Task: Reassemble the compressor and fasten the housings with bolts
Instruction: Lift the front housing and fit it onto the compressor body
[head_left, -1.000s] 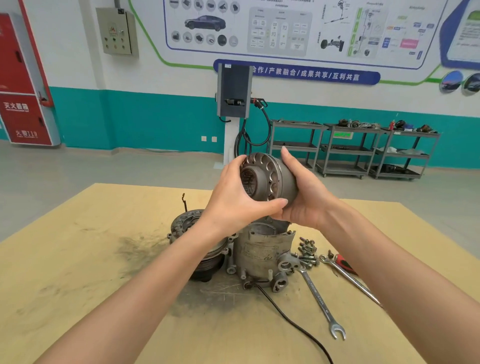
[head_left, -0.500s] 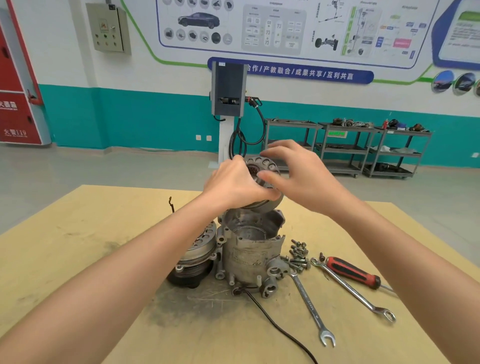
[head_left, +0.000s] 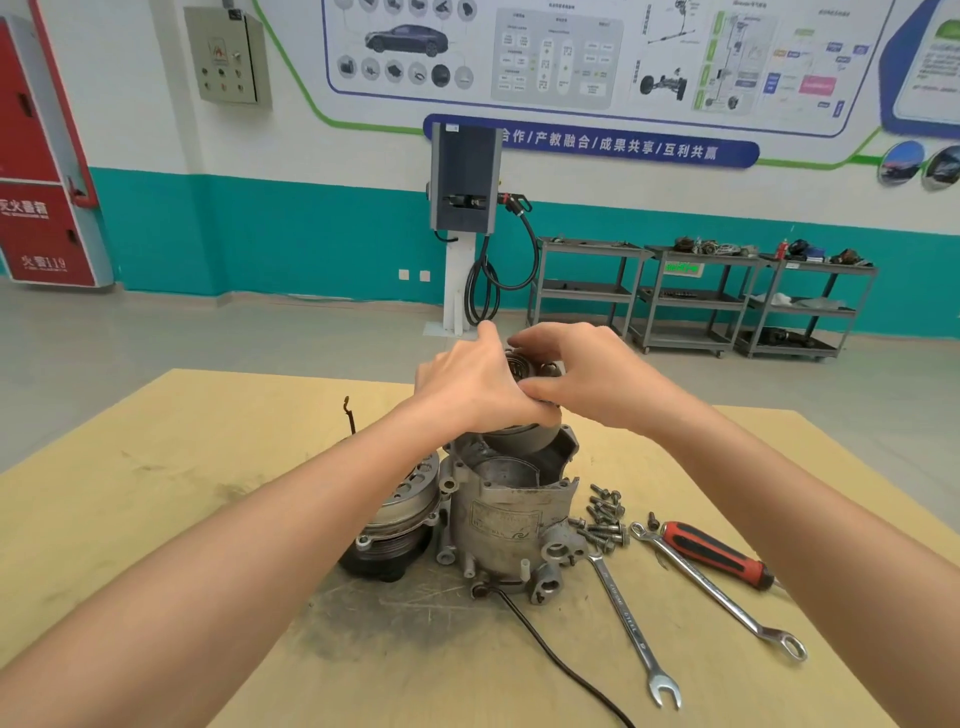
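A grey cylindrical compressor core (head_left: 524, 435) sits partly inside the open top of the upright aluminium housing (head_left: 511, 514) on the wooden table (head_left: 156, 467). My left hand (head_left: 472, 384) grips the core's top from the left, and my right hand (head_left: 582, 376) grips it from the right, fingers curled over its upper face. Most of the core is hidden by both hands. A second housing with a black pulley (head_left: 400, 514) stands against the main housing's left side. A heap of several bolts (head_left: 602, 514) lies just right of the housing.
Two combination wrenches (head_left: 631, 623) (head_left: 719, 592) and a red-handled screwdriver (head_left: 714, 553) lie at the right of the table. A black cable (head_left: 561, 665) runs from the housing toward the front edge. A small black hook (head_left: 349, 415) lies at the back left. Shelving carts (head_left: 701, 296) stand beyond.
Both hands have turned the core from sideways to upright and lowered it from chest height down into the housing's open top.
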